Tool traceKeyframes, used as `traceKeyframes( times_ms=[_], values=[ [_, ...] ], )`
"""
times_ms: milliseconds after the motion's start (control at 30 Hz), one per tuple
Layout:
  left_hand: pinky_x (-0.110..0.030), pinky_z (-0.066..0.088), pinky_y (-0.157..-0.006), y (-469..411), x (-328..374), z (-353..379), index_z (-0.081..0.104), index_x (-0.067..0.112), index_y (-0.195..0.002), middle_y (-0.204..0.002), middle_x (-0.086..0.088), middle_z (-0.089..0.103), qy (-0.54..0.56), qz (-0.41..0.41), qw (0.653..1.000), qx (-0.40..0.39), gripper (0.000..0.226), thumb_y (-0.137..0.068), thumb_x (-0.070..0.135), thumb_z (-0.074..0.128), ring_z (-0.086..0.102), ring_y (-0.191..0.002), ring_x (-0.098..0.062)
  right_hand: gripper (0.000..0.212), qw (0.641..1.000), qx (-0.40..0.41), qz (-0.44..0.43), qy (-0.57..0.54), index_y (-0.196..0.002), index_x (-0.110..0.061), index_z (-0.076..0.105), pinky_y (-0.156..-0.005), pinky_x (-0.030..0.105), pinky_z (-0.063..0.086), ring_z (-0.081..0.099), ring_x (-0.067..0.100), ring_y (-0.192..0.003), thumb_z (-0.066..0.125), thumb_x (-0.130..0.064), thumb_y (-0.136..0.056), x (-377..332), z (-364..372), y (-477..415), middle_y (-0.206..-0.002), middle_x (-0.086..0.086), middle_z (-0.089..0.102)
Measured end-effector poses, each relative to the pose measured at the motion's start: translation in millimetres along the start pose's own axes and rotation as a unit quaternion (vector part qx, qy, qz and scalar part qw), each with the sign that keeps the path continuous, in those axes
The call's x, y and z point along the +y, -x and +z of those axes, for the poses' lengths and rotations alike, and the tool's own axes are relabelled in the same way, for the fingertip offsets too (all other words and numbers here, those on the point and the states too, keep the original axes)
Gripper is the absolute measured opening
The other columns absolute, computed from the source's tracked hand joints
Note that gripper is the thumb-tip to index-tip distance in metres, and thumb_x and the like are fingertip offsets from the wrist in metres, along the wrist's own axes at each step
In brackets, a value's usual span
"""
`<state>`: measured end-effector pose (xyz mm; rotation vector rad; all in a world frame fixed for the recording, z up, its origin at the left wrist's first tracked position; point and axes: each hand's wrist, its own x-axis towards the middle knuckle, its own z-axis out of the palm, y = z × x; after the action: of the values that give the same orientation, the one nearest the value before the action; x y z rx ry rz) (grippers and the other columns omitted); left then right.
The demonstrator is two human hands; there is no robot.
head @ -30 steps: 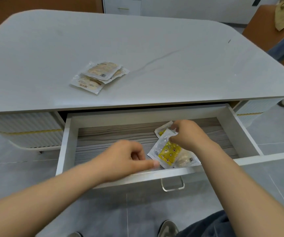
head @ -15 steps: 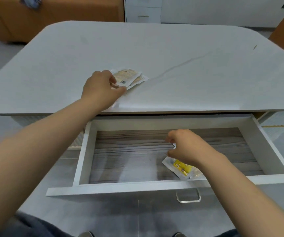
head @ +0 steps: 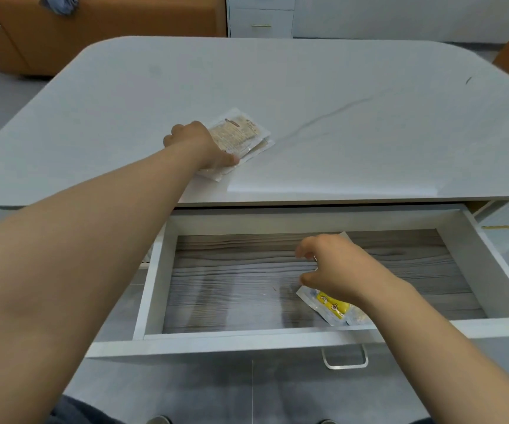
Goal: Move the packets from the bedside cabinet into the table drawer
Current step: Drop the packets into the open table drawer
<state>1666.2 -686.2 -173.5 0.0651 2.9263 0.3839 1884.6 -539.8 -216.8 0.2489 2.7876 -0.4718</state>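
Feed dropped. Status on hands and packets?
Left hand grips table packets. Right hand over drawer packets, grip unclear. Nothing blocking the open drawer.

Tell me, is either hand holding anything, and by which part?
The left hand grips the beige-printed clear plastic packets by their left end. The right hand covers yellow-printed plastic packets in the drawer; a hold cannot be told.

One cam only: head-worn, wide-angle, looked fwd & down over the person's own forearms, close in. Left hand, gripping packets on the tabletop, sat mid-frame; right hand was lower & nearer the lens, over the open drawer. Past the left hand: far table edge, orange furniture. Below the right hand: floor, shoe tips at frame bottom.
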Motion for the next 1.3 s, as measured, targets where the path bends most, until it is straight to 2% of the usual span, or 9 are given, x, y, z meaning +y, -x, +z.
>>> traceKeyframes(
  times_ms=[100,200,400,500,667,800,967,1133,1300],
  values=[
    [-0.034,0.039,-0.083,1,-4,-3,0.036,0.006,-0.133,-0.133,-0.011,0.046,0.056,0.013,0.998,-0.014,0.093,-0.067,0.058,0.076,0.046,-0.121,-0.030,0.044,1.000,0.005,0.000,-0.003,-0.129,-0.025,0.054,-0.085,0.025,0.041,0.048,0.016,-0.119,0.062,-0.022,-0.086,0,0,1,-0.128,-0.004,0.056],
    [-0.032,0.039,-0.082,8,-9,-7,0.038,0.006,-0.132,-0.130,-0.010,0.048,0.091,0.024,0.995,-0.021,0.087,-0.068,0.049,0.079,0.047,-0.119,-0.029,0.041,1.000,0.024,-0.003,-0.002,-0.126,-0.023,0.055,-0.084,0.025,0.041,0.052,0.016,-0.116,0.062,-0.022,-0.085,1,-2,0,-0.125,-0.004,0.059],
    [-0.032,0.053,-0.078,49,-31,-1,0.061,0.011,-0.105,-0.100,-0.005,0.063,0.202,0.114,0.970,-0.073,0.049,-0.065,0.027,0.085,0.062,-0.094,-0.024,0.039,0.977,0.199,-0.039,-0.070,-0.123,-0.024,0.056,-0.088,0.033,0.048,0.057,0.012,-0.105,0.063,-0.034,-0.086,-1,-15,-2,-0.113,-0.006,0.062],
    [-0.024,0.051,-0.064,78,-40,-2,0.063,0.014,-0.099,-0.091,-0.001,0.066,0.198,0.166,0.958,-0.125,0.042,-0.064,0.022,0.086,0.064,-0.083,-0.016,0.054,0.957,0.248,-0.082,-0.129,-0.135,-0.025,0.045,-0.093,0.032,0.048,0.051,0.010,-0.115,0.062,-0.044,-0.087,-3,-19,-1,-0.128,-0.006,0.052],
    [-0.023,0.047,-0.062,116,-47,4,0.061,0.023,-0.093,-0.087,0.007,0.062,0.105,0.238,0.951,-0.168,0.038,-0.063,0.023,0.085,0.059,-0.080,-0.010,0.083,0.955,0.144,-0.121,-0.231,-0.146,-0.046,0.017,-0.105,0.034,0.042,0.033,0.004,-0.134,0.065,-0.055,-0.079,-5,-24,7,-0.150,-0.016,0.023],
    [-0.024,0.049,-0.067,133,-46,16,0.058,0.029,-0.088,-0.087,0.012,0.060,0.091,0.269,0.932,-0.224,0.036,-0.064,0.022,0.084,0.059,-0.083,-0.006,0.079,0.978,0.034,-0.106,-0.179,-0.142,-0.047,0.029,-0.100,0.031,0.042,0.040,0.004,-0.115,0.072,-0.048,-0.076,-2,-21,10,-0.154,-0.020,0.010],
    [-0.024,0.049,-0.067,134,-43,41,0.058,0.028,-0.093,-0.086,0.012,0.061,0.086,0.282,0.923,-0.246,0.040,-0.064,0.020,0.084,0.060,-0.084,-0.008,0.055,0.983,0.021,-0.086,-0.163,-0.127,-0.033,0.055,-0.096,0.029,0.046,0.053,0.005,-0.111,0.077,-0.034,-0.076,-3,-13,7,-0.125,-0.012,0.056],
    [-0.028,0.053,-0.076,134,-45,70,0.057,0.031,-0.100,-0.096,0.014,0.060,0.044,0.284,0.912,-0.293,0.045,-0.065,0.022,0.083,0.059,-0.092,-0.009,0.039,0.989,-0.080,-0.044,-0.115,-0.113,-0.024,0.060,-0.084,0.029,0.048,0.058,0.013,-0.101,0.075,-0.032,-0.078,1,9,2,-0.107,-0.007,0.062],
    [-0.030,0.049,-0.081,130,-46,87,0.049,0.028,-0.117,-0.113,0.008,0.058,-0.001,0.273,0.919,-0.285,0.055,-0.071,0.029,0.079,0.056,-0.102,-0.015,0.047,0.990,-0.097,-0.015,-0.096,-0.124,-0.024,0.056,-0.086,0.030,0.046,0.055,0.016,-0.103,0.073,-0.032,-0.081,4,20,-7,-0.117,-0.004,0.059]
  ],
)
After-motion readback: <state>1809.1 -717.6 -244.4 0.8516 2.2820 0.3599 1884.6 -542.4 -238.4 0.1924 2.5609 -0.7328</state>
